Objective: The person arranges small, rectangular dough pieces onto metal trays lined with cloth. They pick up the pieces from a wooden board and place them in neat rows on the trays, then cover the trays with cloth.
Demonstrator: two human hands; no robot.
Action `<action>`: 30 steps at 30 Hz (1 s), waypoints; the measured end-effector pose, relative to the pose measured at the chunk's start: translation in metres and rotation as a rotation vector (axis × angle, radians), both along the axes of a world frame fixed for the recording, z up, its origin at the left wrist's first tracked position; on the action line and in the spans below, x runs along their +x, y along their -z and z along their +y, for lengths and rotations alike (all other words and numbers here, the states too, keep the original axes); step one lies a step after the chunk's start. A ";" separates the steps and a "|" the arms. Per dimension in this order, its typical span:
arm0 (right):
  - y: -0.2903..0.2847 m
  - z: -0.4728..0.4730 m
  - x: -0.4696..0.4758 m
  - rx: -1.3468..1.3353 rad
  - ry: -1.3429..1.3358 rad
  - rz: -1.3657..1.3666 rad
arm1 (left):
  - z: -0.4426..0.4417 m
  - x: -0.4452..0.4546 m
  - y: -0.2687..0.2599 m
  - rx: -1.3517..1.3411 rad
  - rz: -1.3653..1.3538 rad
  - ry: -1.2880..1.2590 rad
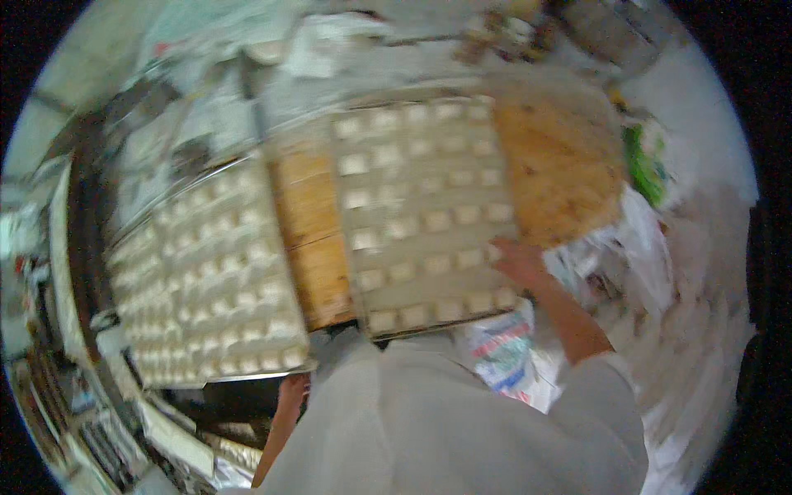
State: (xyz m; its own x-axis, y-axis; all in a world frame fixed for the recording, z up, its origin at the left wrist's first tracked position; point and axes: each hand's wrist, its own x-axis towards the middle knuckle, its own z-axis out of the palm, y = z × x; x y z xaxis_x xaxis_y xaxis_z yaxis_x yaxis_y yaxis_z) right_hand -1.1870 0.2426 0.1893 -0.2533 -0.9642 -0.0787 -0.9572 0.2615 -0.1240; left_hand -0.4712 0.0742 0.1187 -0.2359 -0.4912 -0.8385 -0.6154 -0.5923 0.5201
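Observation:
A tray (421, 239) with rows of small pale square pieces, perhaps dough, lies in front of me on a wooden work surface (312, 247). At its right edge, my right hand (520, 263) reaches over the pieces, fingers stretched towards one; blur hides whether it grips anything. To the left is another tray (260, 376), densely covered with pale rounded pieces under what looks like cloth or a soft layer. My left hand (296, 388) is at this tray's near edge, low beside my body, its fingers mostly hidden beneath or behind the edge.
Bare wood of a round-edged board (563, 167) shows at the right. Beyond it lies a green and white bag (645, 161), with crumpled plastic (640, 241) nearer me. A printed sack (504, 352) hangs below the tray. Racks with more trays (108, 433) stand lower left.

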 end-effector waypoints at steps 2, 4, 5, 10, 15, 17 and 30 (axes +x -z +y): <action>-0.012 -0.010 0.008 -0.032 0.205 -0.104 | 0.002 0.006 -0.009 0.007 0.073 -0.214; -0.032 -0.024 0.026 -0.100 0.442 -0.299 | 0.005 0.015 -0.011 -0.028 0.064 -0.336; -0.040 -0.034 0.043 -0.175 0.547 -0.416 | 0.005 0.023 -0.010 -0.038 0.111 -0.401; -0.053 -0.105 0.205 -0.281 0.370 -0.794 | 0.020 0.064 0.009 -0.027 0.027 -0.533; -0.071 -0.195 0.343 -0.011 -0.090 -0.704 | 0.059 0.126 0.032 -0.005 0.036 -0.628; -0.070 -0.237 0.375 -0.089 -0.200 -0.619 | 0.076 0.156 0.044 0.020 0.006 -0.626; 0.008 -0.356 0.428 0.044 -0.612 0.132 | 0.139 0.262 0.049 0.070 -0.027 -1.013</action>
